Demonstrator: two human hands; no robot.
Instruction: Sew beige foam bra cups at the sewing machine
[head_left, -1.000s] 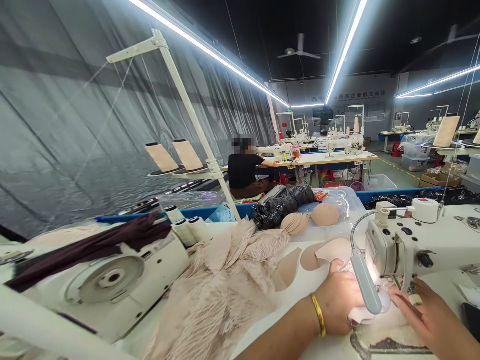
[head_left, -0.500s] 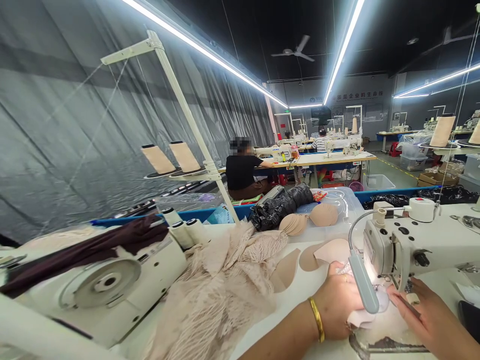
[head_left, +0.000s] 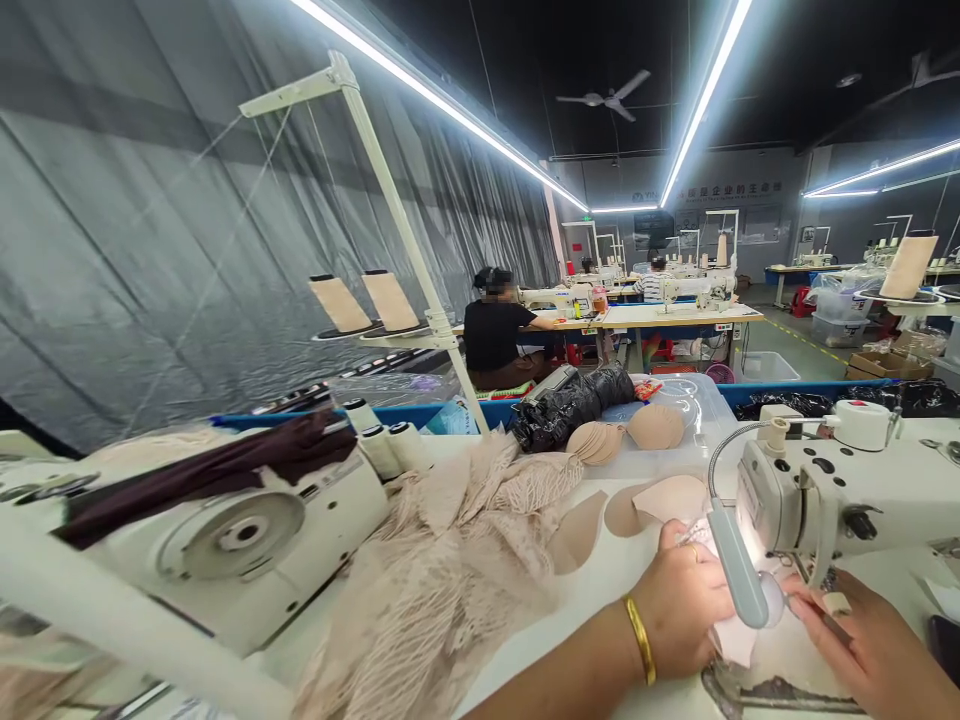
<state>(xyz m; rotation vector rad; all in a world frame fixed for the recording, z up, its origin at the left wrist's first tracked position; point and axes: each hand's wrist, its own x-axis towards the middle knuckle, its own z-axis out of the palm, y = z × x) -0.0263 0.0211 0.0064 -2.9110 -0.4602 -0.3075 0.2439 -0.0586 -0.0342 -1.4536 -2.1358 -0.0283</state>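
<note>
My left hand [head_left: 686, 605], with a gold bangle at the wrist, has its fingers curled on a pale pink fabric piece [head_left: 733, 642] left of the sewing machine's needle area. The machine's white head [head_left: 776, 490] stands just over the cloth. On the other side, my right hand [head_left: 859, 635] pinches at the cloth's edge beside the presser foot; a dark sliver between its fingers is unclear. A grey gooseneck lamp [head_left: 739, 565] lights the spot and hides part of the cloth. Beige cup pieces [head_left: 577, 535] lie beyond my left hand.
Beige lace fabric [head_left: 450, 590] is heaped left of my forearm. Behind it, a clear plastic box [head_left: 701, 430] carries stacked beige cups [head_left: 655, 427] and a black plastic bundle [head_left: 570, 408]. Another machine [head_left: 247, 550] and a thread stand [head_left: 397, 220] are at left. A person [head_left: 495, 335] sits farther back.
The view has shifted slightly, so the scene sits farther right. The pale pink fabric has turned a little under my left hand, and a corner now points down. Both hands stay at the machine.
</note>
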